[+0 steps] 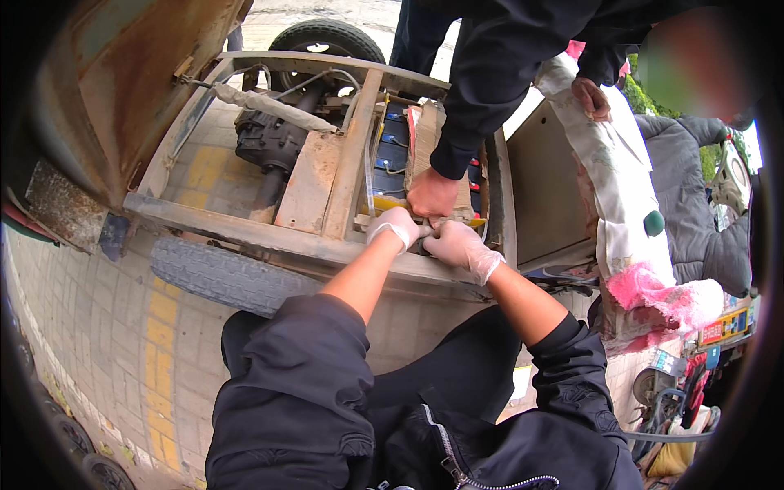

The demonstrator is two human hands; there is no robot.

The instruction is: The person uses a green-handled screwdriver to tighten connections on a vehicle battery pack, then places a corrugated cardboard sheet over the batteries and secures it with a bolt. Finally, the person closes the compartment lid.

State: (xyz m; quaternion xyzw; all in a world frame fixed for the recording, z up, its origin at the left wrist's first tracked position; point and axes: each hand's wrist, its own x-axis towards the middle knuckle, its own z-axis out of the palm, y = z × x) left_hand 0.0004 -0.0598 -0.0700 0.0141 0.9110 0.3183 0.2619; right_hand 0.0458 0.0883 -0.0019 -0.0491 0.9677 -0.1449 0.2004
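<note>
My left hand (394, 228), in a thin whitish glove, is closed at the near rail of a rusty vehicle frame (269, 219). Close beside it, my gloved right hand (460, 247) is closed too, its fingertips almost meeting the left's. A small greyish piece shows between them, but what it is I cannot make out. A co-worker's bare hand (433, 194) reaches down from the far side to the same spot. Just beyond my hands, dark batteries (394, 135) with cables sit in a bay of the frame, beside a strip of cardboard (425, 143).
A rusty raised panel (106, 90) stands at the left. A dark motor and axle (273, 140) fill the frame's middle. One tyre (233, 276) lies along the near side, another (327, 39) at the far side. A seat with white cloth (612, 196) is on the right.
</note>
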